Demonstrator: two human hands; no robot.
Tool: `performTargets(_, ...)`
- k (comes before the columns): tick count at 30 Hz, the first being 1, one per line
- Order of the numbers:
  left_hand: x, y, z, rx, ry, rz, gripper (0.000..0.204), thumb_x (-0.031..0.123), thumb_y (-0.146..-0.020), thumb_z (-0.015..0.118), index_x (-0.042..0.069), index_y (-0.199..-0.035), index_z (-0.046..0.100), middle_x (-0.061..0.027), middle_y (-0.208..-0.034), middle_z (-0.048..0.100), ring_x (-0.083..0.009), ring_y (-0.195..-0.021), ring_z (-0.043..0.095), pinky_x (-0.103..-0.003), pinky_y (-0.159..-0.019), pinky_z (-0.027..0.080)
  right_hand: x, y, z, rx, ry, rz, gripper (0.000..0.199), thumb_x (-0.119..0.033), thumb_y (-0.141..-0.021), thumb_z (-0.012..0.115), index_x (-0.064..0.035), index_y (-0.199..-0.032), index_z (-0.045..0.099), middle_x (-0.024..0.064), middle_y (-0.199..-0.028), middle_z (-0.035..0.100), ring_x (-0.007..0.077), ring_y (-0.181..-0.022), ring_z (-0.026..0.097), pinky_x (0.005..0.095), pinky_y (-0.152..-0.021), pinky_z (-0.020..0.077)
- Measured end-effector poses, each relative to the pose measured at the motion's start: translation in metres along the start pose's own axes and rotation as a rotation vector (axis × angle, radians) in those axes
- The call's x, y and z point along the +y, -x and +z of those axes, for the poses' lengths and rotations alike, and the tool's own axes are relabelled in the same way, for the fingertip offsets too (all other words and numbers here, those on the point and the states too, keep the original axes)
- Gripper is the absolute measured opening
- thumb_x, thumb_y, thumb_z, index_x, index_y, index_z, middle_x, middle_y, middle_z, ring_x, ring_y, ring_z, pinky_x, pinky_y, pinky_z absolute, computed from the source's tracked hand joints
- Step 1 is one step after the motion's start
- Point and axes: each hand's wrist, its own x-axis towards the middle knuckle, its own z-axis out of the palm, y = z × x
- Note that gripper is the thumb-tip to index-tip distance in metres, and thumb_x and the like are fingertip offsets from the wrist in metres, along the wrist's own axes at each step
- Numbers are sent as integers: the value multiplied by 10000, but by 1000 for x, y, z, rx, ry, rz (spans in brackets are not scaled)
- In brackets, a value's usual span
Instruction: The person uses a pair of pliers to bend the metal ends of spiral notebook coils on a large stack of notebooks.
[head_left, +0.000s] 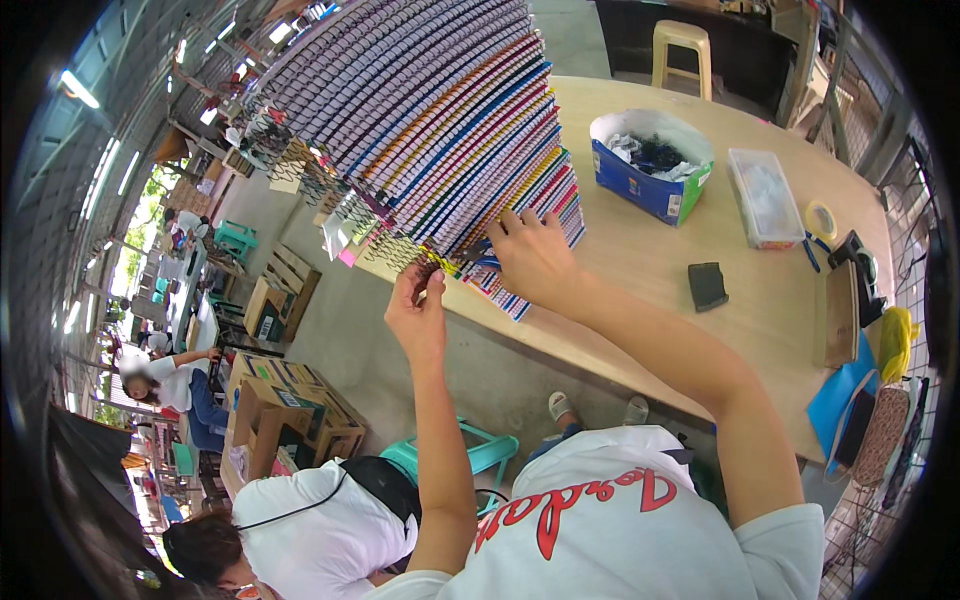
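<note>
A tall stack of spiral-bound notebooks stands at the table's left edge, with coils of many colours facing me. Long loose ends of wire coil stick out from its left side. Low on that side, my left hand is closed in a pinch on a dark coil end. My right hand is closed around blue-handled pliers, against the lower front of the stack. The pliers' jaws point toward the left hand; whether they touch a wire is too small to tell.
On the wooden table are a blue box of scraps, a clear plastic container, a tape roll, another pair of pliers and a black block. A co-worker sits close at my left, near a green stool.
</note>
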Motion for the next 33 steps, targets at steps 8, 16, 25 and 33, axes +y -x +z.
performTargets(8,-9,0,-7,10,-7,38,252,46,-872,687,-82,-1083,636,-100,-938,686,-134,-788,653,-269,-709,558,-16,-10,7,-24,23,20,319,-198,-724,694,-35,-992,638,106,-972,625,266,-902,626,468,-679,482)
performTargets(16,0,0,-6,16,-54,34,211,19,-884,660,-89,-1065,643,-95,-939,674,-132,-814,645,-291,-744,584,-17,-10,2,-92,5,45,374,-267,-708,747,-30,-976,642,126,-978,619,276,-884,633,464,-670,481)
performTargets(25,-2,0,-3,35,-95,66,236,40,-878,676,-81,-1078,652,-97,-886,694,-125,-754,662,-250,-666,538,-4,-19,8,-103,-107,-11,200,-153,-754,649,-7,-891,645,174,-819,671,331,-723,692,442,-584,547)
performTargets(33,2,1,-4,18,38,-19,225,27,-882,667,-87,-1075,643,-108,-937,681,-138,-808,658,-290,-735,590,-5,-8,-6,-123,-151,8,201,-125,-757,612,9,-906,625,174,-872,656,345,-743,684,460,-610,543)
